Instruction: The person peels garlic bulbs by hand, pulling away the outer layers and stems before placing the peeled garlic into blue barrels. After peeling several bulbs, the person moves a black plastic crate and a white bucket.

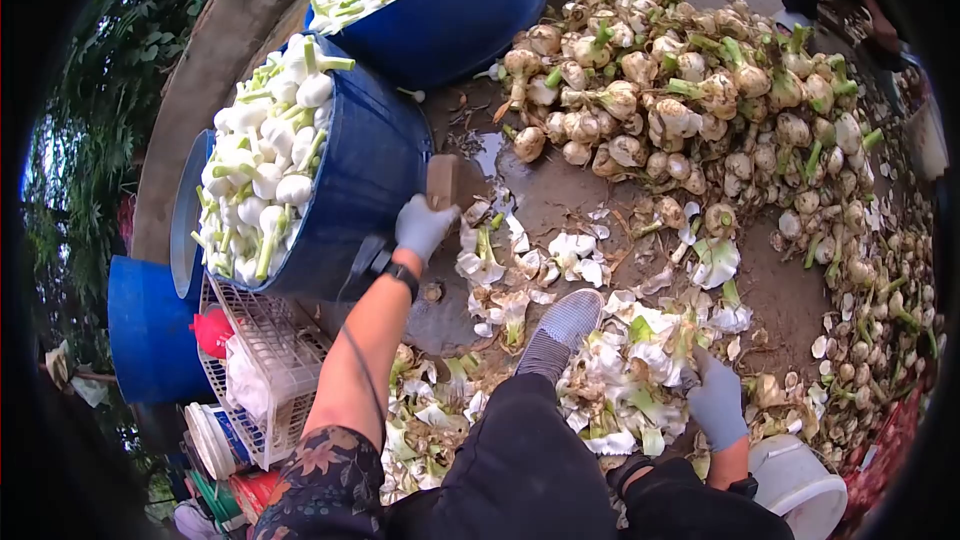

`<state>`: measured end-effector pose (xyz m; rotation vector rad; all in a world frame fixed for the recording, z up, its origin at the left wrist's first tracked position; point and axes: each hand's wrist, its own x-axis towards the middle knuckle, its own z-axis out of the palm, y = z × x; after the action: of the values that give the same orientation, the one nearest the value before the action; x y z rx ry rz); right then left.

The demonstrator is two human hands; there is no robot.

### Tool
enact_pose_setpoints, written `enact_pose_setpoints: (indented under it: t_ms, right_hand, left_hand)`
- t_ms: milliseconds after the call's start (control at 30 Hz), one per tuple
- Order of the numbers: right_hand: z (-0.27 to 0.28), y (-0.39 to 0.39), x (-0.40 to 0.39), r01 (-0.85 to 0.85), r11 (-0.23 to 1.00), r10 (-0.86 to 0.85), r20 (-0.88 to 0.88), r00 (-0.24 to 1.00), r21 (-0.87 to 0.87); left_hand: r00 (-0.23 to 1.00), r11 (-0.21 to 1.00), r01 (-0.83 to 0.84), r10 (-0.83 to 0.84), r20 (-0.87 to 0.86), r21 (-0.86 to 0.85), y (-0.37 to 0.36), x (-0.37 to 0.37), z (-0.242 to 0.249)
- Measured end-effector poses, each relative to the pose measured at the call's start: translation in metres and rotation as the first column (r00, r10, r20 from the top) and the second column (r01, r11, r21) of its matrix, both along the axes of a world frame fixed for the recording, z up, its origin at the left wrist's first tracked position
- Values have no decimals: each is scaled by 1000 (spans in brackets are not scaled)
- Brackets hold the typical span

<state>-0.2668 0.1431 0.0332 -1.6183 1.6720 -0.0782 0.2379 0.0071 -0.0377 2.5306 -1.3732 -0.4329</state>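
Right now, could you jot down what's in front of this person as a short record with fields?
Setting: outdoors, wet ground strewn with trimmed peelings
Left hand: gloved, gripping a wooden-handled tool beside the blue barrel
Right hand: gloved, down among the peelings
Untrimmed pile: dirty bulbs with green stalks, heaped ahead
Blue barrel: heaped with clean white bulbs
Second blue barrel: also holds white bulbs
White crate: beside the barrel
White bucket: near the right hand
Shoe: grey, between the hands
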Motion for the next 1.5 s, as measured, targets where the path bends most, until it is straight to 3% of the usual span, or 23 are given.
enact_pose_setpoints:
  t_ms: [200,300,367,433,500,533,567,600,700,767,800,867,933,967,1033,1100,1167,1200,1267,1300,1367,1433,1500]
  right_hand:
    - [5,-12,5,17,998,-13,63,998,-61]
    - [-12,-1,-7,109,990,-102,82,991,-89]
    - [-15,1,-8,175,977,-167,76,983,-120]
    - [-3,-9,-1,126,913,-127,23,992,-389]
    - [-28,0,7,77,994,-79,-23,997,-74]
    - [-43,16,17,92,993,-80,140,987,-80]
    - [-52,16,21,-320,932,307,98,947,171]
    - [-32,22,34,-354,917,345,81,935,184]
    - [-33,33,26,-395,909,238,611,755,133]
    - [-18,28,-2,-303,939,81,757,648,160]
    - [6,23,-20,-112,904,-205,648,734,413]
    - [26,17,-56,150,988,-152,76,985,29]
    - [20,28,-87,190,946,-311,-574,757,-262]
    - [16,37,-99,115,888,-381,-573,726,-444]
    - [-31,55,-119,197,887,-426,-573,700,-418]
    - [-67,60,-132,361,902,-432,-489,758,-237]
    - [-36,43,-105,471,833,-479,48,877,-289]
    - [-16,30,-80,489,799,-403,292,868,-350]
    - [13,2,-38,532,817,-316,598,737,-224]
    - [30,-12,-25,626,766,-468,795,386,147]
    - [28,-32,-14,673,694,-425,900,97,255]
    - [18,-36,-22,622,754,-420,884,207,212]
    - [14,-39,-19,567,802,-417,854,310,186]
  left_hand:
    - [972,987,123,-98,215,-103,-44,-2,-44]
    - [973,977,214,-211,90,-19,-13,-44,-27]
    - [928,949,303,-314,202,83,25,-70,-19]
    - [924,922,369,-377,55,118,72,-82,-29]
    - [841,831,521,-539,46,195,123,-94,-5]
    - [848,789,523,-521,-101,322,146,-100,4]
    - [813,725,578,-551,-188,373,167,-102,8]
    - [768,657,635,-590,-249,407,185,-105,15]
    - [681,505,718,-655,-328,479,221,-100,30]
    - [642,450,743,-689,-337,495,224,-99,33]
    - [620,423,757,-706,-343,498,223,-98,36]
    - [568,383,790,-753,-334,479,210,-95,47]
    - [464,331,847,-842,-274,416,179,-97,65]
    - [406,313,878,-888,-218,361,159,-100,78]
    - [393,368,911,-912,-120,185,113,-126,98]
    - [527,551,835,-801,-284,-7,63,-186,115]
    - [355,537,792,-793,-495,-292,38,-255,124]
    - [233,522,815,-692,-684,-251,31,-285,130]
    - [-21,252,852,-859,-512,-458,32,-331,113]
    - [-52,278,857,-791,-610,-433,35,-342,97]
    - [29,433,827,-670,-742,-359,28,-341,100]
    - [54,625,676,-570,-820,-390,27,-335,98]
    - [98,610,702,-593,-799,-367,28,-331,98]
